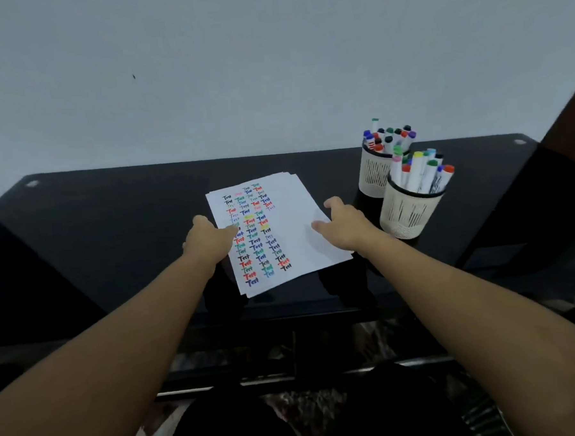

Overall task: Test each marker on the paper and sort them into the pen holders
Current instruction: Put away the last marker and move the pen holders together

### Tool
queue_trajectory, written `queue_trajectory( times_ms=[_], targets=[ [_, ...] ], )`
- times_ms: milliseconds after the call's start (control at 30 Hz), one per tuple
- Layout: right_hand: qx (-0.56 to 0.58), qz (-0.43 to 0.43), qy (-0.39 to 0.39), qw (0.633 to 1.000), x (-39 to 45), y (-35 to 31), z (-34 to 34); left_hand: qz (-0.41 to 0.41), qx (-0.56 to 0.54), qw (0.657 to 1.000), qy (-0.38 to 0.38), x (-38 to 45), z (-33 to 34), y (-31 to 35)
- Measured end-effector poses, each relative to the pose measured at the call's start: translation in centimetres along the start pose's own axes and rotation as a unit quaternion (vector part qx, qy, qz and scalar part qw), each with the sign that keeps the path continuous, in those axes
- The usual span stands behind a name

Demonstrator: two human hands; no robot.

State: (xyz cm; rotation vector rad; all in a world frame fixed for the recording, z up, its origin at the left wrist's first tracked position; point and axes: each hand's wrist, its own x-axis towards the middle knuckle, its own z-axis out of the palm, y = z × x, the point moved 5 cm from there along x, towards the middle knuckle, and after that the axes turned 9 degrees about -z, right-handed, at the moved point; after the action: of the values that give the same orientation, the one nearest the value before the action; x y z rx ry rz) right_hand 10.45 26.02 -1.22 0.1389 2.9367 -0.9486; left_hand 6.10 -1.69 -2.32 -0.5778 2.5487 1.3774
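A stack of white paper [292,211] lies on the black table, covered in columns of the word "Test" in many colours. My left hand [210,237] rests on the paper's left edge, fingers on the sheet. My right hand [341,223] lies flat on the paper's right side, holding no marker. To the right stand two cream mesh pen holders: the near holder [409,211] and the far holder [375,171], each filled with several capped markers [422,170].
The black glass table [113,227] stretches wide to the left of the paper. A pale wall rises behind it. A dark object [564,130] stands at the far right edge. Patterned floor shows below the table's front edge.
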Motion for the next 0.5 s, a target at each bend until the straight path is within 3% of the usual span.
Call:
queue_trajectory(
  times_ms=[133,300,500],
  targets=[
    [-0.044,-0.012,0.007,0.999,-0.2,0.1,1.3,0.028,0.019,0.999,-0.023,1.0,1.1,0.3],
    [-0.054,-0.022,0.044,0.997,-1.0,0.6,2.4,0.105,0.130,0.986,-0.010,1.5,1.8,0.8],
    [-0.062,-0.019,0.049,0.997,-0.9,0.9,2.7,0.134,0.140,0.981,0.003,1.5,1.9,0.4]
  ],
)
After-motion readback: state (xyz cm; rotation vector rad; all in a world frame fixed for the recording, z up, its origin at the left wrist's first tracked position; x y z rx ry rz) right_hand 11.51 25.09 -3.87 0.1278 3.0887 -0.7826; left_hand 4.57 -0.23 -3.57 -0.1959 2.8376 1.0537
